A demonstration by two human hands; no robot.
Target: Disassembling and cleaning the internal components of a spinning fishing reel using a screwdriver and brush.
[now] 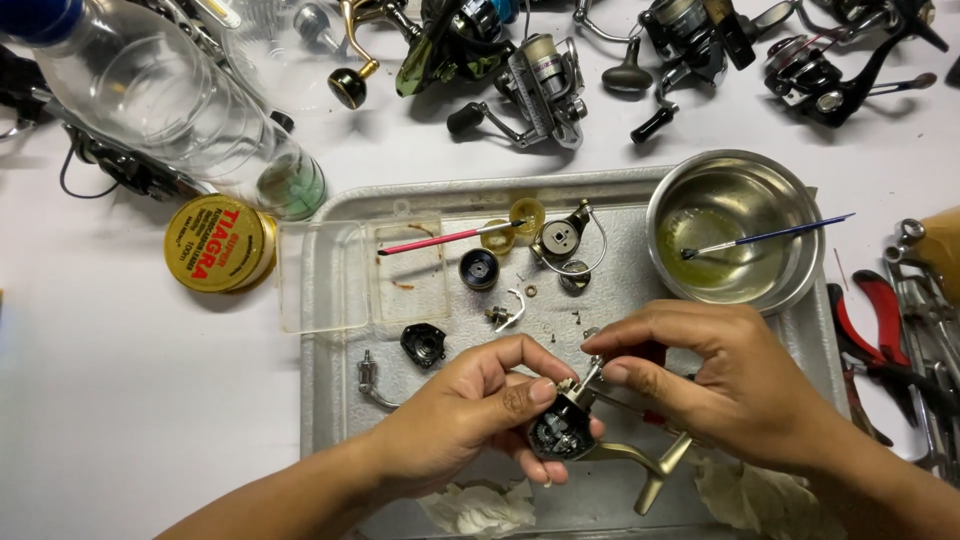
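My left hand (480, 400) grips an opened fishing reel body (562, 432), dark inside with a gold-coloured foot (655, 470) sticking out to the right. My right hand (720, 380) pinches a thin metal tool (592, 375) and holds its tip at the top of the reel body. Both hands hover over a metal tray (330, 340). Small reel parts lie on the tray above the hands: a black round spool part (479, 268), a bail wire assembly (565, 240), a black cover (424, 344) and a small silver arm (372, 385).
A steel bowl (735, 230) with greenish liquid and a blue brush (770, 237) sits on the tray's right. A clear plastic lid (360, 275) carries a red brush (445, 238). A gold round tin (218, 243), a clear bottle (170, 100), several reels (540, 80) and red-handled pliers (880, 320) surround the tray.
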